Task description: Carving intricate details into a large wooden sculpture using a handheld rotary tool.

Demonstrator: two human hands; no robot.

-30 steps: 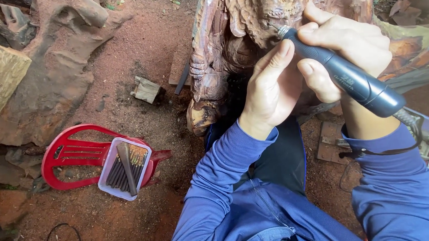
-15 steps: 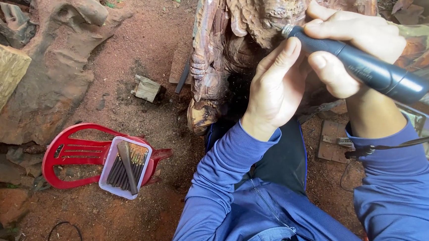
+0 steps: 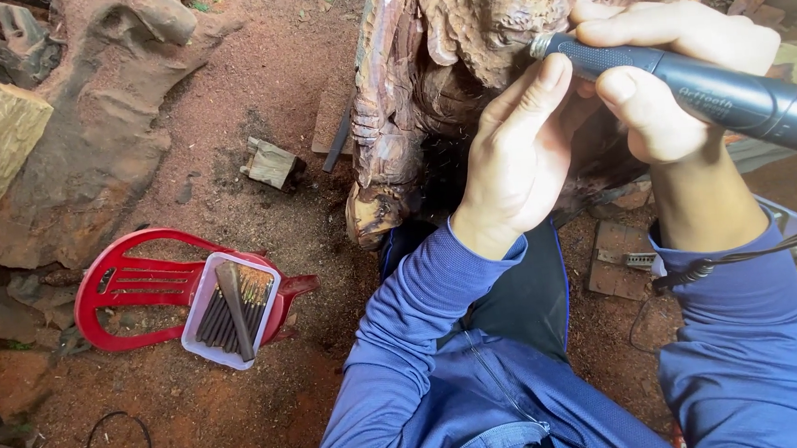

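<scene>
My right hand (image 3: 675, 69) has its grip closed around a dark rotary tool (image 3: 713, 94), thumb underneath and fingers wrapped over the top, with the tip pressed to the wooden carving (image 3: 461, 36) at the far middle of the scene. My left hand (image 3: 519, 157) is just beside it, grip loose and holding nothing; its thumb props the tool near the tip while the fingers rest on the carving. The tool's cord (image 3: 741, 254) runs off to the right across my blue sleeve (image 3: 747, 341). Well apart on the left, a red plastic stool (image 3: 126, 287) lies on the reddish dirt floor (image 3: 244, 409), and a white tray (image 3: 202, 305) of thin metal bits rests on it. A small wood block (image 3: 270, 163) lies near the carving's left side.
</scene>
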